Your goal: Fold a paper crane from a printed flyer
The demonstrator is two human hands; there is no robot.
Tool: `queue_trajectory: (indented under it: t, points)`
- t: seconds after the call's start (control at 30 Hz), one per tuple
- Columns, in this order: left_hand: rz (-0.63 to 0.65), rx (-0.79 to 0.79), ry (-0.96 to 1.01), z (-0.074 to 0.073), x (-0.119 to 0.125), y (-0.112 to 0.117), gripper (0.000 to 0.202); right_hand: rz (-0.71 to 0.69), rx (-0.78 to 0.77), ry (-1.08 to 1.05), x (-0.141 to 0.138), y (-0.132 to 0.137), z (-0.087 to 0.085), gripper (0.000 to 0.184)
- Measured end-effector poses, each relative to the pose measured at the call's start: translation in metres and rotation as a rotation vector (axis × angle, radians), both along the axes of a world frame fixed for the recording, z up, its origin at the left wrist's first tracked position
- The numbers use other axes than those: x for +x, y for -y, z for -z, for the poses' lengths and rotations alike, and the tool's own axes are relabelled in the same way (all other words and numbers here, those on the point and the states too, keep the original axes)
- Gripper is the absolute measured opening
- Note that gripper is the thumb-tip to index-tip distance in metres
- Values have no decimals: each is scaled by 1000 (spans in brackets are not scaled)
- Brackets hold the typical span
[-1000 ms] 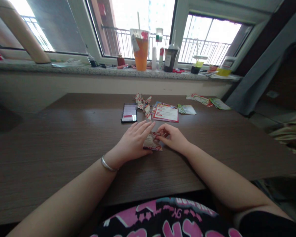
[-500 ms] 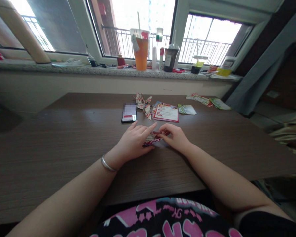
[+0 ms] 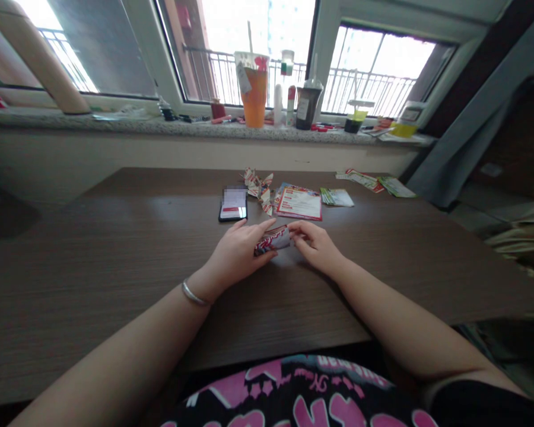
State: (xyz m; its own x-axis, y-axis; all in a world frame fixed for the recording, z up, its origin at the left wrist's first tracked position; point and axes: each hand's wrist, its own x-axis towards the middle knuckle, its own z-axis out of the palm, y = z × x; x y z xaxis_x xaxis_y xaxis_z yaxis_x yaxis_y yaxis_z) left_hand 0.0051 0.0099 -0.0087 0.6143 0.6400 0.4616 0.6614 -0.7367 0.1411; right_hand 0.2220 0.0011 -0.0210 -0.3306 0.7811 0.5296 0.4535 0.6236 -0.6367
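A folded piece of printed paper point(image 3: 273, 239), white with red lettering, is held just above or on the table between my hands. My left hand point(image 3: 239, 249) grips its left end, thumb below and fingers above. My right hand point(image 3: 314, 242) pinches its right edge between thumb and fingertips. The paper's left end is hidden by my left hand. Beyond the hands lie a phone point(image 3: 233, 212) with a lit screen, a folded paper figure point(image 3: 260, 188) in red and white, and a stack of printed leaflets point(image 3: 300, 203).
Green-white cards point(image 3: 337, 197) lie right of the leaflets, and more printed slips point(image 3: 364, 180) lie at the table's point(image 3: 115, 267) back right. On the windowsill point(image 3: 196, 129) stand a large orange drink point(image 3: 254, 95), a dark drink cup point(image 3: 308, 105) and several small bottles and pens.
The folded paper has tilted up, so more of its lettered face shows. My right fingers have shifted slightly to its upper right edge. My left hand has moved a little left.
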Motion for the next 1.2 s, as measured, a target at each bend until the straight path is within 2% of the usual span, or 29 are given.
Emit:
queue_trajectory:
  t: [0.1, 0.33, 0.73, 1.2]
  points:
    - [-1, 16, 23, 1, 0, -2, 62, -30, -41, 48, -1, -2, 4, 30]
    - [0, 68, 15, -1, 2, 1, 45, 55, -43, 74, -4, -5, 7, 16]
    - [0, 88, 9, -2, 6, 6, 14, 79, -8, 57, -8, -2, 6, 9]
    - [22, 156, 137, -6, 5, 7, 17, 77, 56, 111, -13, 7, -2, 11]
